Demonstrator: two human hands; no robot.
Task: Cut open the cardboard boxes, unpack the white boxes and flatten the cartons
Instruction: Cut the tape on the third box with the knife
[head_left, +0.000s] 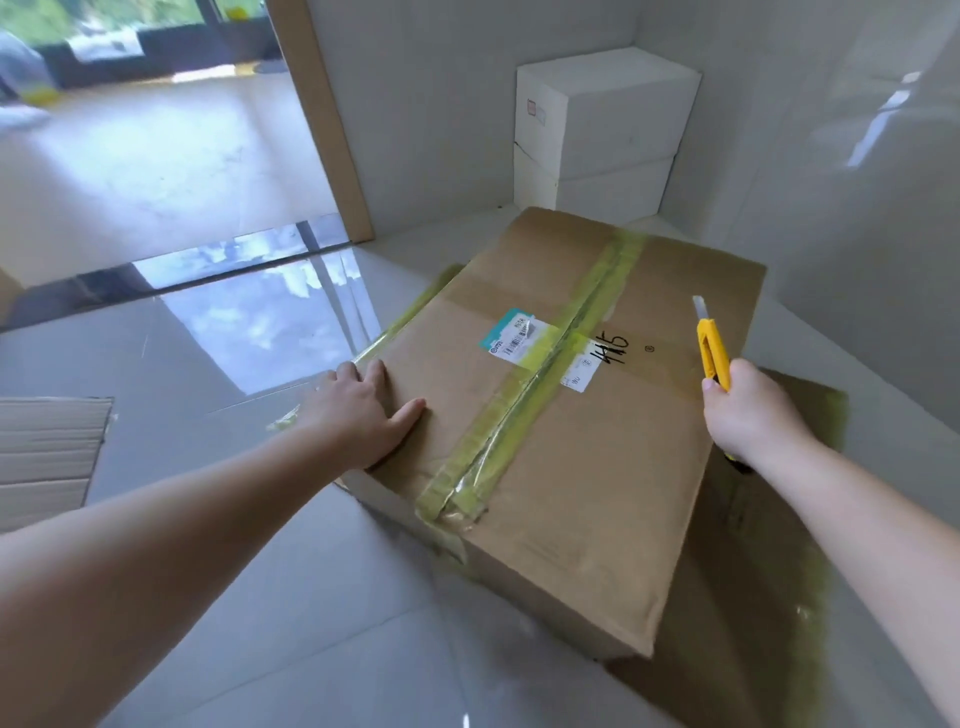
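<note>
On the tiled floor, our left hand (363, 410) presses flat, fingers straight, on the taped box (561, 415); right hand (748, 410) grips the knife (712, 353), blade out. Run it shallow along centre tape, w/ steadying hand kept clear.

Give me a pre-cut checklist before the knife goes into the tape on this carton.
1. Blade out on the yellow utility knife: ok.
2. Right hand grips the knife: ok.
3. Left hand lies flat on the cardboard box, beside the tape seam, not on it: ok.
4. Seam taped shut, uncut: ok.
5. Blade on the seam: not ok, it is off to the right.
6. Depth of contents under the lid: cannot tell.
</note>
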